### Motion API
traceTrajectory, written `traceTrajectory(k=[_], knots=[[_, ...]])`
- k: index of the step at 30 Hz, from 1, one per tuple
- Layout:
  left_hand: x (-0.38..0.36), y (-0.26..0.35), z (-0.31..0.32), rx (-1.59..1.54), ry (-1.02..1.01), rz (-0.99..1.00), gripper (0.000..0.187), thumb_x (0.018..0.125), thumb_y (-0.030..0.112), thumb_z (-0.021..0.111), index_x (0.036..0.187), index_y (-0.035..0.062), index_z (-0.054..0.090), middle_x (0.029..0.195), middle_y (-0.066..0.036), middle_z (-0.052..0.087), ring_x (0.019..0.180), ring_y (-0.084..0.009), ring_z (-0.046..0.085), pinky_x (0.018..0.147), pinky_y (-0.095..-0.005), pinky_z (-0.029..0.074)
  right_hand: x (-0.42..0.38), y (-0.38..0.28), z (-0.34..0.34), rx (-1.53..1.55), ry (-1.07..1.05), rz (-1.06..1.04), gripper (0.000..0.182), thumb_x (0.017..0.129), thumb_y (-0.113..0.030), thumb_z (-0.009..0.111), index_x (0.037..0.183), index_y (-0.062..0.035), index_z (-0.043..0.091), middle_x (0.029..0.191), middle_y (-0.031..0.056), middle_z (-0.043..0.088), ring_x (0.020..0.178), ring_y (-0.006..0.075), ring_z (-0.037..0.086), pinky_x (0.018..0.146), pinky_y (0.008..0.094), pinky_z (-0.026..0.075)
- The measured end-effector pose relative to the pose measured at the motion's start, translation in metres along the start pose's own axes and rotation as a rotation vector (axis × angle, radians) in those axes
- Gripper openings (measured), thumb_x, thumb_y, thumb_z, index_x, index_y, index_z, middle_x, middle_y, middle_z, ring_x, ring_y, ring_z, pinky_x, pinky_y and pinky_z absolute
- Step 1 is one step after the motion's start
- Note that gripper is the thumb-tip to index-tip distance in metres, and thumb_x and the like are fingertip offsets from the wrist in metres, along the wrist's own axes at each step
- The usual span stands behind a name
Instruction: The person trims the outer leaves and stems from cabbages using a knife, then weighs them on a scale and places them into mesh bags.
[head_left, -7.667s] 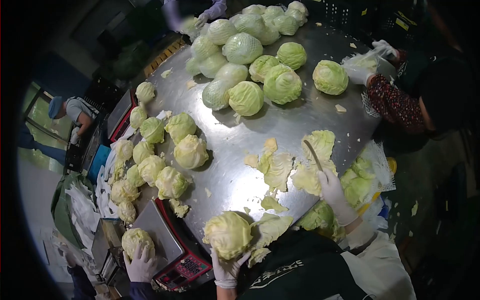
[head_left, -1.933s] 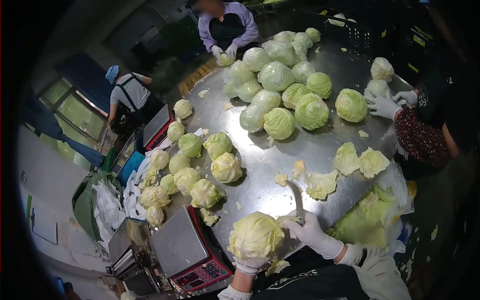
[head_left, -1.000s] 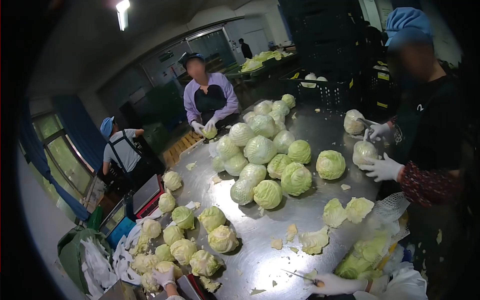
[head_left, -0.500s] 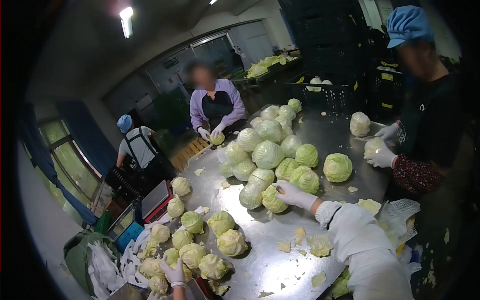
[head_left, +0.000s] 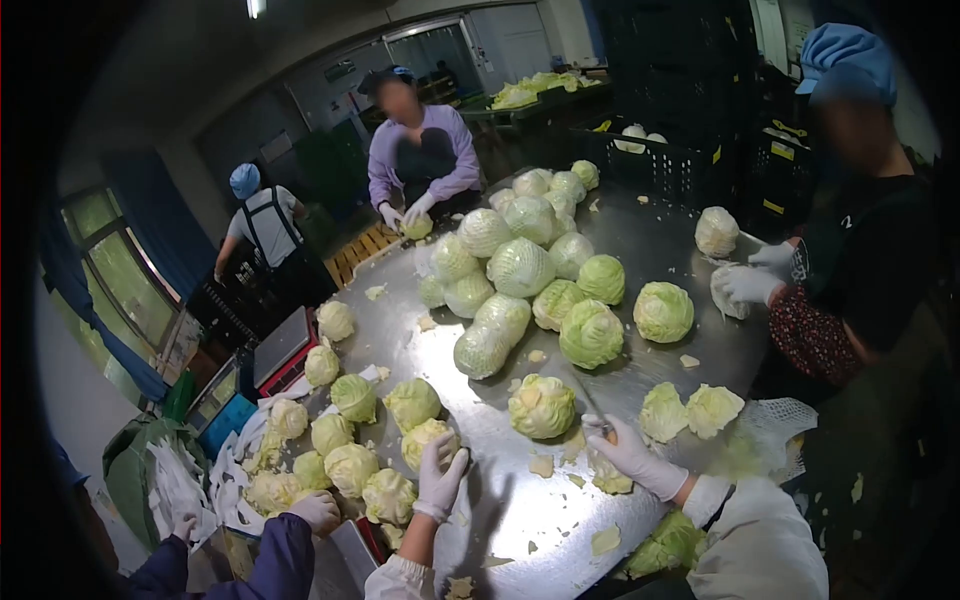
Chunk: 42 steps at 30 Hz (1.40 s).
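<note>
My right hand, in a white glove, closes around the handle of a knife whose blade points up and away. Left of the blade stands a pale green cabbage by itself on the metal table. A trimmed-off leaf piece lies partly hidden beneath my right hand. My left hand, also gloved, is raised with its fingers stretched upward. Those fingers overlap the right side of a cabbage in the group on the left.
Net-wrapped cabbages are heaped mid-table, with bare cabbages beside them. Loose leaves lie at the right. A co-worker's dark-sleeved hand is near my left hand. Another co-worker's hands hold a white wrapped cabbage at right. A scale stands left.
My right hand has come back from the heap with the knife, and the bare cabbage has moved nearer. A gloved hand among the left cabbages is now my raised left hand, further right.
</note>
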<state>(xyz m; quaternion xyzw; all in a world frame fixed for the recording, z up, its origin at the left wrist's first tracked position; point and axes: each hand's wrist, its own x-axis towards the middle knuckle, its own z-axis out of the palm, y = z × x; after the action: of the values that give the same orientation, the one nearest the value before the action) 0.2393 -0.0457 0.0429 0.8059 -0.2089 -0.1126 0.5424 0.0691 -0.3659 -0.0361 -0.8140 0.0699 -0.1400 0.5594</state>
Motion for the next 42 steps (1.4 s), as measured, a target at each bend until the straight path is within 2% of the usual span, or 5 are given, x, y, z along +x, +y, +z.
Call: traceTrajectory(k=[6,17,24,29,42], knots=[[0.026,-0.021,0.112,-0.241,-0.114,0.006,0.054,0.107,0.029,0.054,0.152,0.0013,0.044,0.152,-0.017,0.046,0.141,-0.0291,0.044,0.117,-0.0373,0.036,-0.067,-0.034,0.026,0.794,0.061,0.465,0.055,0.101,-0.011,0.062,0.151,-0.0025,0.040,0.146,0.0115,0.049,0.121,0.0194,0.060,0.095,0.0359,0.059],[-0.161,0.043,0.105,-0.400,-0.052,-0.415,0.070,0.103,0.024,0.061,0.160,0.0063,0.023,0.147,-0.017,0.049,0.120,-0.0180,0.056,0.087,-0.0289,0.052,-0.096,-0.050,0.040,0.704,-0.138,0.444,0.049,0.100,-0.016,0.066,0.145,-0.0028,0.051,0.087,0.0008,0.065,0.071,0.0066,0.060,0.062,0.0227,0.051],[-0.255,-0.020,0.090,0.360,0.124,-0.003,0.083,0.070,0.028,0.094,0.131,0.0015,0.045,0.117,-0.010,0.050,0.108,-0.0198,0.053,0.090,-0.0331,0.047,-0.126,-0.056,0.049,0.740,-0.373,0.552,0.045,0.101,-0.015,0.066,0.142,-0.0006,0.053,0.086,0.0006,0.063,0.066,0.0042,0.058,0.059,0.0191,0.049],[-0.219,0.010,0.125,0.049,0.130,-0.030,0.096,0.061,0.036,0.096,0.135,0.0023,0.046,0.125,-0.014,0.043,0.117,-0.0269,0.046,0.104,-0.0438,0.040,-0.148,-0.088,0.013,-0.094,-0.179,0.296,0.060,0.100,-0.032,0.059,0.154,-0.0113,0.039,0.127,0.0249,0.061,0.096,0.0438,0.068,0.085,0.0503,0.055],[-0.198,0.015,0.158,0.238,0.022,0.215,0.090,0.064,0.032,0.096,0.132,-0.0024,0.047,0.139,-0.029,0.045,0.129,-0.0434,0.047,0.111,-0.0533,0.038,-0.207,-0.108,-0.009,-0.409,-0.198,0.141,0.055,0.100,-0.021,0.058,0.154,-0.0228,0.046,0.088,0.0080,0.058,0.061,0.0280,0.060,0.053,0.0378,0.050]])
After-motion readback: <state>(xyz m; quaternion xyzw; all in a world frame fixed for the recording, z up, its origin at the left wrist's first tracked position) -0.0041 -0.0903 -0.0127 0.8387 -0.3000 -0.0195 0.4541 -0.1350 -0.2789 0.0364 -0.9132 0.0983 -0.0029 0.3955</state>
